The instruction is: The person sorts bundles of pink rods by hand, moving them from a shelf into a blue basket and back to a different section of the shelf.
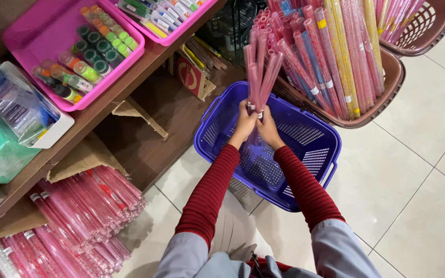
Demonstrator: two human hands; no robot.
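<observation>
Near the centre of the frame, the left hand (244, 123) and the right hand (268, 127) are both closing around the lower part of a bundle of pink wrapped rolls (260, 72), holding it upright over the blue plastic basket (315, 154) that is sitting on the tiled floor (413, 206). Each grip is wrapping tight about the bundle, fingers curled round it, with the two hands touching each other. The rolls are fanning out at their upper ends, so they are probably light, thin and fairly stiff, yet loose against one another; their glossy wrapping looks slippery, and a squeeze too hard could likely crease them. Holding low and gathered, as here, seems the surest place. Behind, in the upper right, a brown basket (387, 98) is carrying many more such rolls.
</observation>
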